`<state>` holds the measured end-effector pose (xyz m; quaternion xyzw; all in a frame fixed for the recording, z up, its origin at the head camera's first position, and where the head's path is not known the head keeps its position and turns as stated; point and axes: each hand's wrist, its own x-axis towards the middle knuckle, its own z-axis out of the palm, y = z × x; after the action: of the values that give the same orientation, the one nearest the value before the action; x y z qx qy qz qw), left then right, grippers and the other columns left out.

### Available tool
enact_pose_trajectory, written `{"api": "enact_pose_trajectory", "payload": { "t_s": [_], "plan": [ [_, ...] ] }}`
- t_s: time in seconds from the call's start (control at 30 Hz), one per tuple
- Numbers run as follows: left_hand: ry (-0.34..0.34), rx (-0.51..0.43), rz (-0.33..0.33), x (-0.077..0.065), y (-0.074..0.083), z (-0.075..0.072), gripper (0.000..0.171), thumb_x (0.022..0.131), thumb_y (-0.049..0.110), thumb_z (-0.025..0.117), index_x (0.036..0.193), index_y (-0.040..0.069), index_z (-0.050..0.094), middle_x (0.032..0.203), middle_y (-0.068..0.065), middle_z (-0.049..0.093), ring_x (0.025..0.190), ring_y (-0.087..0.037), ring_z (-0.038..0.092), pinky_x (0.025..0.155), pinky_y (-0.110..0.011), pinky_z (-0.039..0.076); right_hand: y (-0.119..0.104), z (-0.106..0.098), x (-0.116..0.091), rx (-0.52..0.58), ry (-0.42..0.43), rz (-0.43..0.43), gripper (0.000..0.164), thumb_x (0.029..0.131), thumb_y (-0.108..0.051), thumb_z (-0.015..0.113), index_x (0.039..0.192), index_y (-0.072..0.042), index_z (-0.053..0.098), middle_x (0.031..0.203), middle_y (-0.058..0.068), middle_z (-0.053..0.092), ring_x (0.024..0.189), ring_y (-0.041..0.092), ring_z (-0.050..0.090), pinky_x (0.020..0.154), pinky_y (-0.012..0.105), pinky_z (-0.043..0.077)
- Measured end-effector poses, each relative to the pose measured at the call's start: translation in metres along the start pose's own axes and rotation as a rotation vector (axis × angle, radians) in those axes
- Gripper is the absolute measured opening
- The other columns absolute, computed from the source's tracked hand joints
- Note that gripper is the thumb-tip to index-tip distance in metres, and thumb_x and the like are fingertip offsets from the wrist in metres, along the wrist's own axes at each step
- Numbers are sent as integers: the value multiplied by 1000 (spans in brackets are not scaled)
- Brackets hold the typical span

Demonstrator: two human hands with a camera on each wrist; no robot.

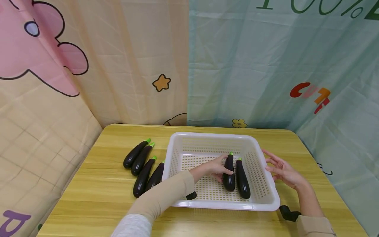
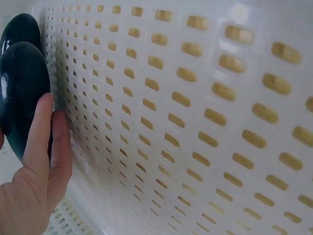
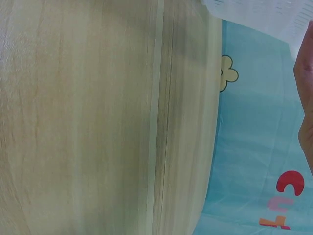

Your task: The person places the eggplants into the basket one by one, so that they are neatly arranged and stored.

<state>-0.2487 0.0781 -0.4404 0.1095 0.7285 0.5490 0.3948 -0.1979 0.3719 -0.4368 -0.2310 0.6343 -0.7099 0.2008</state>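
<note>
My left hand reaches into a white perforated plastic basket and grips a dark eggplant with a green stem end. A second eggplant lies beside it on the right, on the basket floor. In the left wrist view, fingers curl along the side of the held eggplant, near the basket's wall. My right hand touches the basket's right rim, its fingers spread and loosely bent. Only the edge of that hand shows in the right wrist view.
Several eggplants lie on the wooden table left of the basket, one partly hidden behind its rim. A black wrist camera sits by the right wrist. Printed curtains hang behind the table.
</note>
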Motion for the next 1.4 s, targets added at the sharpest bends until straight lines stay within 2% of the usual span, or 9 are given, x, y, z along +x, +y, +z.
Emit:
{"api": "enact_pose_trajectory", "payload": {
  "t_s": [0.33,0.6,0.73,0.93,1.13,1.27,1.4],
  "plan": [
    [-38,-10,-3,7,-8,4,71,86,12,64,142,17,22,92,-17,57,66,-27,64,54,-36,55,-1,0,0,9,-3,1,62,94,10,35,147,-8,8,116,2,55,96,18,61,64,38,55],
    [-44,-75,-20,9,-10,8,72,87,6,61,144,20,19,78,-18,52,49,-22,57,50,-33,54,-2,1,1,-5,9,14,62,94,9,36,147,-9,9,114,0,55,96,18,61,63,38,55],
    [-64,-115,-17,11,-12,9,72,87,3,59,144,19,18,72,-13,48,49,-22,56,47,-29,53,-2,0,1,-6,7,15,62,94,9,36,147,-9,10,115,0,54,96,17,61,64,38,55],
    [-66,-96,-26,10,-12,8,72,88,5,59,144,21,17,73,-16,49,47,-21,56,44,-27,52,-1,0,1,13,-9,5,62,94,10,36,147,-9,9,116,1,54,97,17,60,64,36,55],
    [-53,-46,-34,7,-5,4,72,88,9,60,144,18,16,83,-21,54,50,-23,59,54,-35,55,-2,1,1,24,-12,0,62,94,10,35,147,-9,10,116,1,54,97,18,60,64,36,55],
    [-55,-43,-38,2,3,-7,75,89,16,60,146,19,11,95,-22,56,63,-27,63,67,-43,55,-2,1,1,32,-20,-6,62,94,10,35,147,-8,9,117,2,54,98,18,60,64,36,55],
    [-71,-85,-24,-4,13,-21,77,90,21,59,147,19,7,107,-24,55,76,-33,64,75,-45,53,-2,0,2,38,-37,-14,62,94,10,34,146,-7,7,118,3,54,98,19,60,65,36,55]
  ]
}}
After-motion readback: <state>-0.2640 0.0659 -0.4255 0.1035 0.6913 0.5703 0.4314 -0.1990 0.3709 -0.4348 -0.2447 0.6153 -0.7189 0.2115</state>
